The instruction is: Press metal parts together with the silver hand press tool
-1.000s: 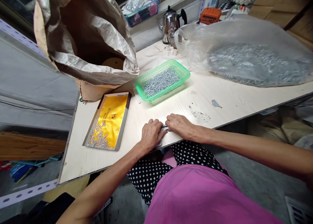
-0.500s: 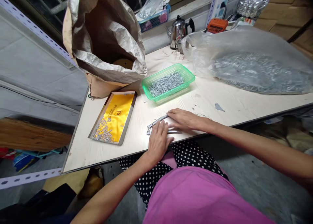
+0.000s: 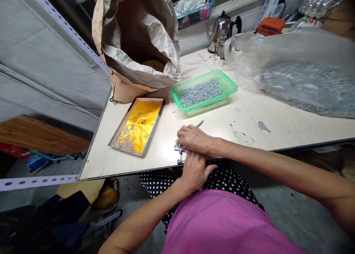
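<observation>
A metal plier-like hand tool (image 3: 180,155) lies at the front edge of the table, with a small spring and a red part showing at its left end. One slim handle (image 3: 199,124) sticks out past my fingers; the rest is covered. My right hand (image 3: 195,140) is bent over the tool, its fingers curled near the left end. Below it, my left hand (image 3: 194,172) rests with fingers stretched forward and thumb spread; its fingertips are hidden under my right hand.
Beyond the hands stands a green basket (image 3: 184,108) of small metal pins. To the left, a shallow box (image 3: 152,135) with yellow lining holds more pins. A large open sack (image 3: 122,87), a kettle (image 3: 222,30) and a clear plastic bag (image 3: 299,80) of metal pieces stand behind.
The tool has turned, and its spring and red part now show. My right hand has moved left over my left hand, and my left hand has shifted towards me. The view has swung slightly left.
</observation>
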Available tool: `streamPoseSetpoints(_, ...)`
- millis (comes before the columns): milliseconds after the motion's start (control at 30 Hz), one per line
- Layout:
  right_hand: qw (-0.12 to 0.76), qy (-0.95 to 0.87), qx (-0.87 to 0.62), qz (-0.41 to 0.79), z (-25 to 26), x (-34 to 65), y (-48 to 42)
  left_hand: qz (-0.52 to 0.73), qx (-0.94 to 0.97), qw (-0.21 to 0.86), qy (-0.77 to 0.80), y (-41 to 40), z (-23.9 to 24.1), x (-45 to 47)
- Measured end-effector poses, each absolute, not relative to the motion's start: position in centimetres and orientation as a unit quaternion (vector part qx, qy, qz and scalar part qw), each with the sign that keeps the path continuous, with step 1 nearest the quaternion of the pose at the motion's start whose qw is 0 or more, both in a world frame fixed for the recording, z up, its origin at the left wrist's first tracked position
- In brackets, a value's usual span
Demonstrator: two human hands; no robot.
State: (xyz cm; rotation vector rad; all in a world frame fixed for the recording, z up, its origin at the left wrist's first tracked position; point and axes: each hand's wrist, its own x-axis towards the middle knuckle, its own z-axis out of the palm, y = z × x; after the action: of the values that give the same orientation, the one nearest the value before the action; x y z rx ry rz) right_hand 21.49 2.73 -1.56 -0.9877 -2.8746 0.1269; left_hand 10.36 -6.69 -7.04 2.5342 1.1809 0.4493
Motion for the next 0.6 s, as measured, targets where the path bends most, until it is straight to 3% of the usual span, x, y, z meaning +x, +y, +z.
streamPoseSetpoints(133, 0.006, -0.976, -0.217, 0.033, -1.5, 18.4, 1.6, 0.162, 0.875, 0.176, 0.421, -7.6, -7.1, 10.0)
streamPoseSetpoints(233, 0.009, -0.984, -0.176, 0.013, -1.7, 17.5, 1.8, 0.196, 0.904, 0.177, 0.336, -9.3, -5.5, 8.6)
streamPoseSetpoints(367, 0.019, -0.986, -0.16, 0.034, -2.2, 17.1, 2.0, 0.264, 0.919, 0.117, 0.267, -10.5, -2.4, 4.7)
streamPoseSetpoints(467, 0.021, -0.98, -0.179, 0.086, -2.4, 17.0, 1.8, 0.295, 0.883, 0.032, 0.364, -8.2, -0.3, 0.2)
streamPoseSetpoints(600, 0.033, -0.973, -0.179, 0.142, -2.0, 17.9, 1.6, 0.216, 0.789, -0.046, 0.574, -2.0, 0.7, -6.4)
